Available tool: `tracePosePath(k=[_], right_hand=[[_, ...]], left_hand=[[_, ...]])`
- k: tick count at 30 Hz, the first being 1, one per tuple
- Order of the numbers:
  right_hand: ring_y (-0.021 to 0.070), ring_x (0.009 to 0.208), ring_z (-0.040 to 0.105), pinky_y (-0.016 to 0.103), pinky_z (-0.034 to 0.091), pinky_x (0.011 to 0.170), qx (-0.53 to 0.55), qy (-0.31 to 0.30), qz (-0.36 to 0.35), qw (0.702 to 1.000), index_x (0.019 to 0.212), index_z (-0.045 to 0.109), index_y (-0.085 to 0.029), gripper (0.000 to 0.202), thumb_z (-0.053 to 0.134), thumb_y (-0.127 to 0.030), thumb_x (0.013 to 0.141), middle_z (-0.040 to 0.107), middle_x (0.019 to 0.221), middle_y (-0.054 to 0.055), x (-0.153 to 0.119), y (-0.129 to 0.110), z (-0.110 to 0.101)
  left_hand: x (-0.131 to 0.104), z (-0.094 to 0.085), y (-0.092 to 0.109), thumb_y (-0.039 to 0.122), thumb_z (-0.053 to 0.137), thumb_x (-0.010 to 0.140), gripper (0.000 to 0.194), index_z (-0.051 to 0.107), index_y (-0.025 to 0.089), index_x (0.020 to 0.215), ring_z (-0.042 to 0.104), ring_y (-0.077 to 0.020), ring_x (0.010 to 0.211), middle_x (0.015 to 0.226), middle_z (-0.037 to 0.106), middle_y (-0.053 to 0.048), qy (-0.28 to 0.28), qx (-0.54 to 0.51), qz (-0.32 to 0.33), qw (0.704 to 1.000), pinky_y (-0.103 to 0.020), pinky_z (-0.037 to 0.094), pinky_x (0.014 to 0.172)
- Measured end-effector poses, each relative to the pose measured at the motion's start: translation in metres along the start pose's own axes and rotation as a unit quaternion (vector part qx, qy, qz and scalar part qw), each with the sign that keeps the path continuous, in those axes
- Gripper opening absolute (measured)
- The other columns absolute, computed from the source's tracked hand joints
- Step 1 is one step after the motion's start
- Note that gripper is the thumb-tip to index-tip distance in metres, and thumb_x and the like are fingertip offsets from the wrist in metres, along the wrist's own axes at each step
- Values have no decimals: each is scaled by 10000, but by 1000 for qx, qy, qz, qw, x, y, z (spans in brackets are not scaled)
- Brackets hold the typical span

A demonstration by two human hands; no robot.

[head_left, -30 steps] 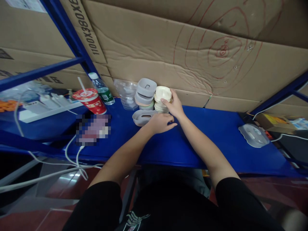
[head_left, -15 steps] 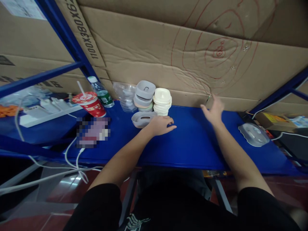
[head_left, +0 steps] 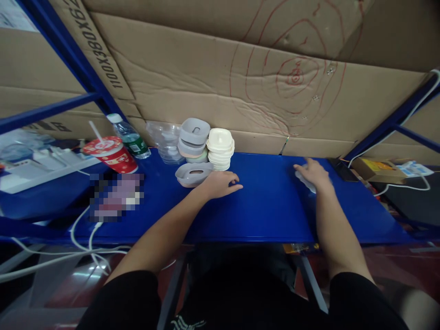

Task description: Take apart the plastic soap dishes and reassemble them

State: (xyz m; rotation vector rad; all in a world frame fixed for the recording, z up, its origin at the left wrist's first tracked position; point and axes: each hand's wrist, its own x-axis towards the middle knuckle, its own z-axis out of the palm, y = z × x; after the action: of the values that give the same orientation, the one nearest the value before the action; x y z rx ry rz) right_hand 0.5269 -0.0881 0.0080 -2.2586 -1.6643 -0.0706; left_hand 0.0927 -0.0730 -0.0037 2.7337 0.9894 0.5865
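My left hand (head_left: 223, 184) rests beside a grey plastic dish (head_left: 192, 173) with an oval slot, thumb and fingers apart and nothing visible between them. On the right, my right hand (head_left: 313, 173) has its fingers over a clear, wavy-edged plastic piece (head_left: 309, 184), which is mostly hidden beneath the palm. Behind the left hand stand a stack of grey dishes (head_left: 195, 133) and a stack of cream, square-cornered pieces (head_left: 220, 145). Nested clear plastic pieces (head_left: 168, 146) lean to their left.
A red drink cup (head_left: 115, 156) with a straw and a water bottle (head_left: 129, 137) stand at the left, near a blurred-out item (head_left: 118, 197) and white cables (head_left: 91, 243). A cardboard wall (head_left: 192, 78) closes the back. A small box (head_left: 380, 170) sits far right.
My right hand has come down onto the clear plastic piece, which has shifted left along the blue table. My left hand stays beside the grey dish. The view has turned slightly right.
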Motion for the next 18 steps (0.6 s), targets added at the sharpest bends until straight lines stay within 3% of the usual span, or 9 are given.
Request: tracePosePath(k=[1, 4, 7, 9, 11, 13, 15, 18], right_hand=[[484, 1430, 594, 759, 484, 1069, -7, -31, -26, 999, 1534, 591, -187, 673, 594, -609, 1010, 626, 1544, 284, -8, -23, 2], [444, 1559, 481, 742, 443, 1148, -7, -72, -213, 974, 1598, 534, -241, 634, 569, -526, 1033, 528, 1680, 203, -37, -82, 10], [414, 1597, 445, 702, 397, 1219, 67, -110, -367, 921, 1622, 507, -268, 739, 673, -605, 985, 481, 1723, 172, -60, -114, 16], [423, 1629, 391, 729, 312, 1274, 96, -113, -406, 902, 1607, 531, -298, 821, 780, -642, 905, 449, 1747, 152, -67, -119, 18], [448, 1636, 368, 764, 272, 1289, 102, -107, -406, 902, 1589, 556, -320, 889, 868, -640, 820, 415, 1767, 139, -67, -116, 19], [450, 1596, 439, 743, 361, 1264, 113, -106, -392, 907, 1586, 564, -325, 922, 908, -609, 780, 422, 1763, 136, -63, -110, 19], [422, 1511, 557, 669, 480, 1215, 139, -102, -386, 906, 1575, 581, -304, 903, 916, -565, 778, 524, 1690, 145, -58, -105, 19], [389, 1421, 642, 615, 533, 1186, 179, -66, -409, 892, 1535, 618, -288, 832, 904, -550, 799, 659, 1551, 138, -55, -103, 17]], left_hand=[[0, 0, 0, 492, 656, 1029, 305, 759, 207, 1061, 775, -225, 973, 1046, 828, -43, -2, 2, -4, 1000, -320, 516, 829], [0, 1, 0, 487, 659, 1027, 298, 763, 213, 1080, 777, -228, 978, 1054, 830, -42, -8, 4, -16, 1000, -322, 520, 824], [-1, 0, 1, 487, 662, 1024, 304, 764, 212, 1104, 780, -232, 979, 1061, 831, -43, -16, 3, -27, 999, -328, 527, 828], [-1, -2, 2, 486, 668, 1022, 309, 762, 212, 1130, 781, -234, 987, 1076, 830, -43, -18, -1, -30, 999, -332, 535, 839], [-1, -4, 3, 486, 671, 1024, 314, 760, 214, 1155, 780, -237, 1004, 1089, 827, -44, -17, -1, -27, 999, -337, 543, 856], [-1, -5, 5, 488, 668, 1030, 319, 756, 214, 1168, 779, -243, 1021, 1094, 822, -46, -19, 2, -22, 1000, -346, 553, 878], [-1, -6, 7, 489, 662, 1036, 325, 748, 212, 1184, 775, -250, 1048, 1126, 813, -56, -24, 7, -16, 1000, -359, 566, 906], [-2, -6, 12, 498, 658, 1038, 413, 687, 215, 1338, 744, -264, 1173, 1316, 756, -98, -7, 5, -2, 1000, -369, 581, 964]])
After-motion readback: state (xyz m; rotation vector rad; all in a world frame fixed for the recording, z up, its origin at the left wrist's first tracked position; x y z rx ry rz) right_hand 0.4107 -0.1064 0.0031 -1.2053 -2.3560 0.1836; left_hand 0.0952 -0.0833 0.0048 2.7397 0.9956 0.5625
